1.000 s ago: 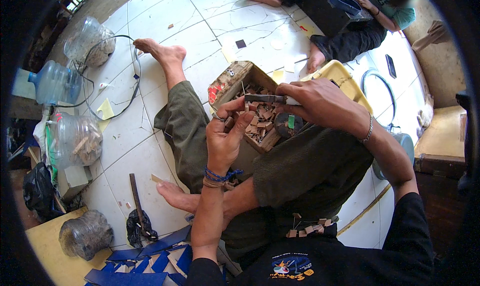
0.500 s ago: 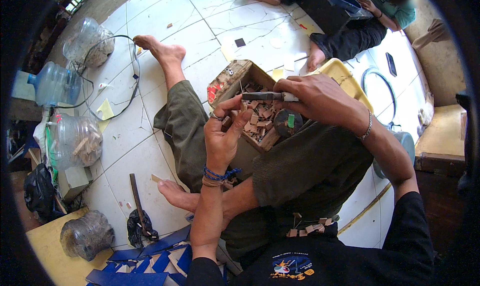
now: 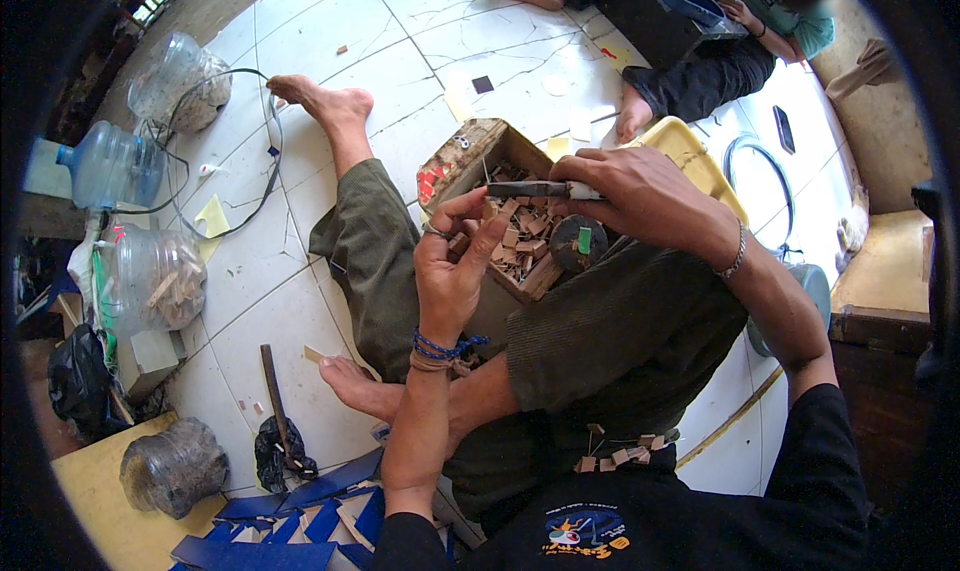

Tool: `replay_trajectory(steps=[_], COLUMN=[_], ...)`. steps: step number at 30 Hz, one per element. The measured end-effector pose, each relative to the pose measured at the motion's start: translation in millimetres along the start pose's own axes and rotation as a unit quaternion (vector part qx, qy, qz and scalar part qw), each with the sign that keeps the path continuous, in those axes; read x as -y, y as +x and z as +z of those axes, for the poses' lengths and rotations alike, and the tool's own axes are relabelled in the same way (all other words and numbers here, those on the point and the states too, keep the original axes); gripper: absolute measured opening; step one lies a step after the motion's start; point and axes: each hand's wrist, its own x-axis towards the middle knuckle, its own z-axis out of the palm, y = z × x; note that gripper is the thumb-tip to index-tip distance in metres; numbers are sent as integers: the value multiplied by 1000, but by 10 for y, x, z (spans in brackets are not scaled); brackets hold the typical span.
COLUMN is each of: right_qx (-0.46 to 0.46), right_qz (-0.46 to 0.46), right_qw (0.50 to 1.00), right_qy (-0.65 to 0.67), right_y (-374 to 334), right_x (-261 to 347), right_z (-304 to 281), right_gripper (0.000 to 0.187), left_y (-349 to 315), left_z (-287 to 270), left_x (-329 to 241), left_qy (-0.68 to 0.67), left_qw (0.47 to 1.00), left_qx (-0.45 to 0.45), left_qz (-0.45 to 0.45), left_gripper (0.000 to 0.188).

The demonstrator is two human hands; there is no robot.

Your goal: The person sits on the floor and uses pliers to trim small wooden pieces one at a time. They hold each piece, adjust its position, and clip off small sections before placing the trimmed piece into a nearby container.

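Observation:
My right hand is closed round the pale handles of a pair of pliers, whose dark jaws point left. At the jaw tips a thin wire stands up. My left hand pinches a small wooden piece just under those tips; fingers partly cover it. Below both hands is an open wooden box with many small reddish-brown wooden pieces in it. A round dark object with a green patch sits at the box's right side, near my right wrist.
Several wired wooden pieces lie on my lap. A yellow tray is behind my right hand. To the left stand plastic jars, a hammer-like tool and blue strips. Another person sits at the far right.
Both hands and the pliers have barely shifted. The small wooden piece in my left fingers shows slightly less than before. The view has moved a little.

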Motion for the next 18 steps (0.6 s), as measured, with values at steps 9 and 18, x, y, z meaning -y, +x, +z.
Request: replay_trajectory(steps=[9, 18], right_qx=[-6, 3], right_qz=[-7, 2], right_qw=[1000, 1000], right_qy=[-4, -1], right_y=[-8, -13], right_x=[-24, -25], right_z=[5, -8], right_gripper=[27, 29], left_y=[-1, 2], left_z=[26, 27], left_x=[16, 24], left_qy=[39, 15], left_qw=[999, 1000], left_qx=[-11, -10], left_qz=[32, 9], left_gripper=[38, 38])
